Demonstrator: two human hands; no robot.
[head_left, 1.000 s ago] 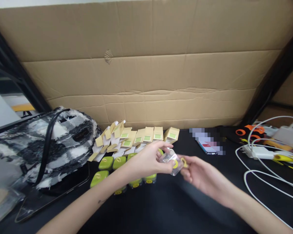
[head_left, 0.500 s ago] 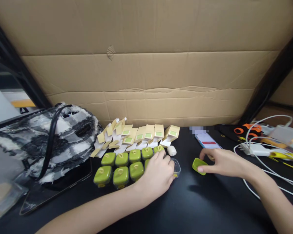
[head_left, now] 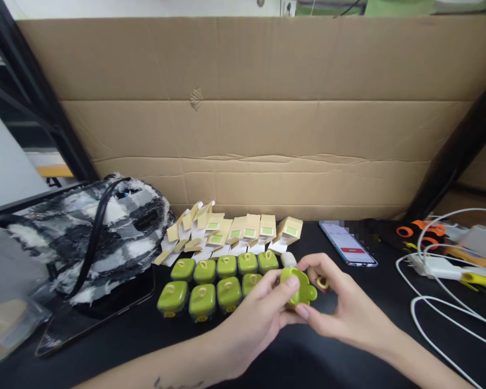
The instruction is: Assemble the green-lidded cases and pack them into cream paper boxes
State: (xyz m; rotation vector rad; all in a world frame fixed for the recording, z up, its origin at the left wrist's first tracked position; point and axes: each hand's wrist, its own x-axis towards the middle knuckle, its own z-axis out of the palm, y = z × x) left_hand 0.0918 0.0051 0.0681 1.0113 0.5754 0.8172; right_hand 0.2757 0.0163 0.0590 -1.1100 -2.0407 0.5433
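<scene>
Currently, the step in hand appears to be two-handed handling of a green lid (head_left: 299,285), located between the hands, above the black table (head_left: 308,356) and in front of a white object (head_left: 288,260). The left hand (head_left: 263,308) grasps the lid, thumb pressed on its near side. The right hand (head_left: 340,302) brackets the opposite side with thumb and forefinger; whether these fingers clamp the lid cannot be determined. A small yellow ring (head_left: 322,282) lies among the right-hand fingers; how it is retained is not clear. As a judgement, the next move calls for a firm left-hand hold, leaving the lid's projecting tab accessible to the right fingertips. Count as follows: one loose lid; one yellow ring; one white object; nine green-topped containers (head_left: 202,301) visible, five in the back row and four in the front, the rightmost front unit partly covered by the left hand. Behind them, the folded cartons (head_left: 250,227) overlap, preventing an exact count; six green label panels are visible. One phone (head_left: 347,246) lies to the right and one bag (head_left: 117,232) to the left.
</scene>
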